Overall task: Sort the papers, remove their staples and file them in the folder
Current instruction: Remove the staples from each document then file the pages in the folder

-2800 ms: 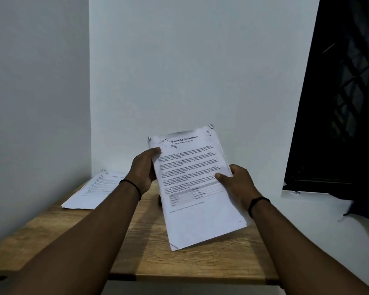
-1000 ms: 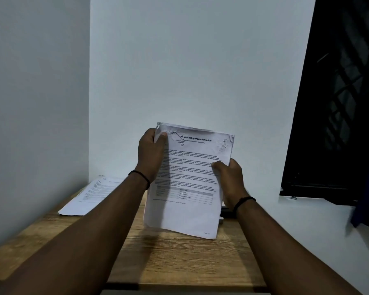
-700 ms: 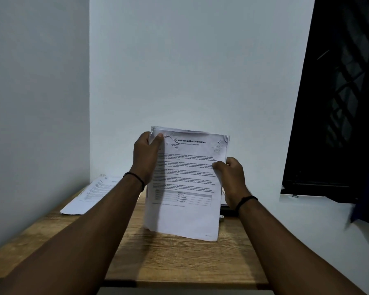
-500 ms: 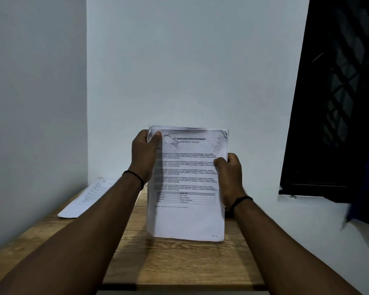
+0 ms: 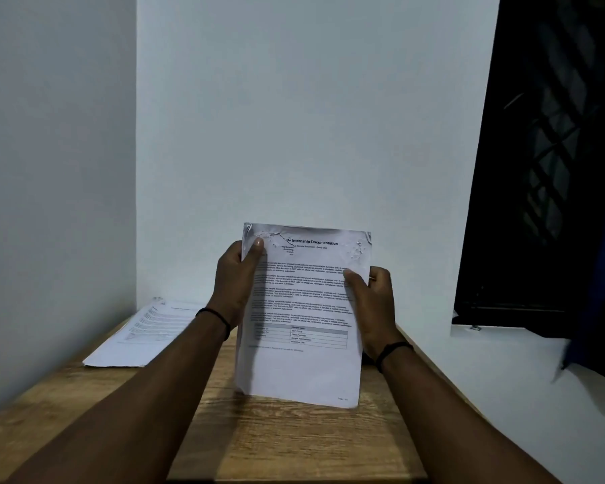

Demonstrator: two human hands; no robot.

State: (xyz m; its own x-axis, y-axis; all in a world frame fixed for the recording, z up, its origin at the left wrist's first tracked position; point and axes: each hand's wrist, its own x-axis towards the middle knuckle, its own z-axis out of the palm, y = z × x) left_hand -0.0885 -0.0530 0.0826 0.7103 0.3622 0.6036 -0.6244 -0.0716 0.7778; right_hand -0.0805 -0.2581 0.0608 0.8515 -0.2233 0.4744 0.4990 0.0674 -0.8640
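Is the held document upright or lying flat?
Upright: the document is held above the table, left hand and right hand gripping its side edges.

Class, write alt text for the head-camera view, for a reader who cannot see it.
Two hands hold a printed document upright above a wooden table: the left hand grips its upper left edge, the right hand its right edge. Its top corners look crumpled. A second stack of papers lies flat at the table's far left, by a white wall.

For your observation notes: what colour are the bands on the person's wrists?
Black, one thin band on each wrist, clearest in the head view.
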